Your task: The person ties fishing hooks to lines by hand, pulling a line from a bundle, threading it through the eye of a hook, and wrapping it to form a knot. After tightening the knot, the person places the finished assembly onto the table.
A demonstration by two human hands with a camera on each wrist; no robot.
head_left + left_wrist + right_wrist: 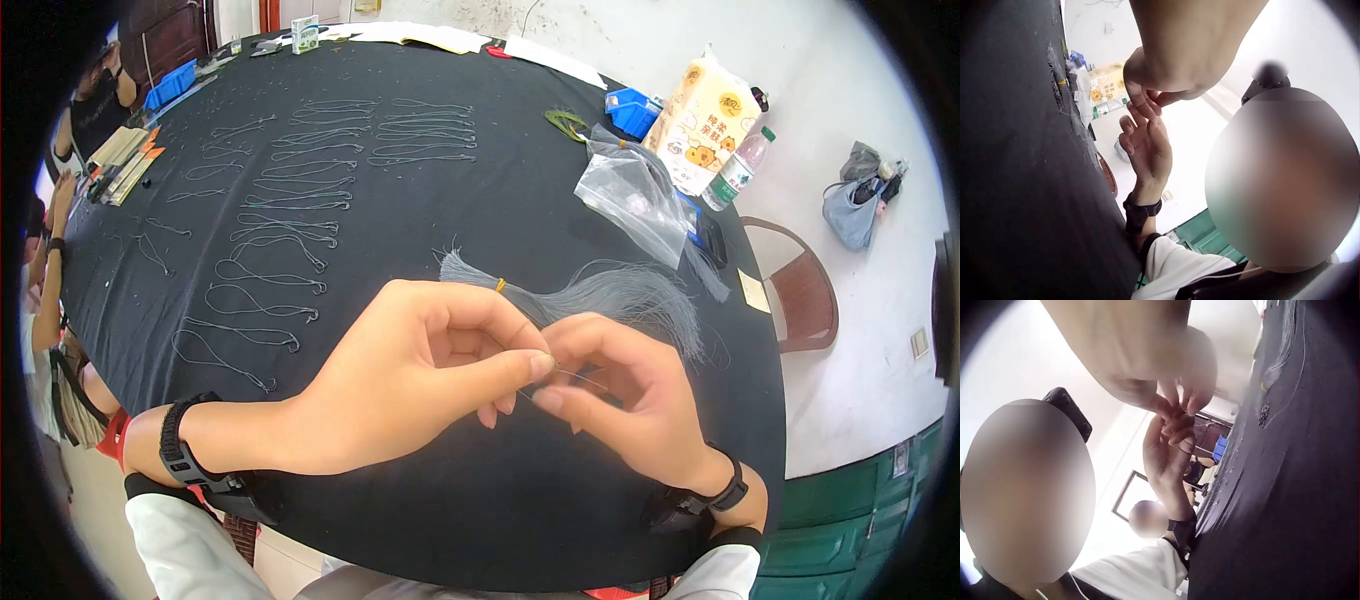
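Above the black-covered table, my left hand [420, 375] pinches a thin grey strand [582, 379] between thumb and forefinger. My right hand [635, 400] meets it fingertip to fingertip, thumb and forefinger on the same strand. The fingers hide most of where the strand is held. Just beyond the hands lies a bundle of grey strands [610, 300], bound near one end by a yellow tie [501, 285]. In the left wrist view the right hand [1150, 150] has its fingers curled up to the left; the left hand [1169, 453] shows likewise in the right wrist view.
Rows of looped strands [300, 190] with small knotted ends lie on the left of the table [480, 210]. A clear plastic bag [640, 195], tissue pack [703, 120], bottle [738, 170] and blue bin [632, 112] stand at right. Another person [100, 100] sits at far left.
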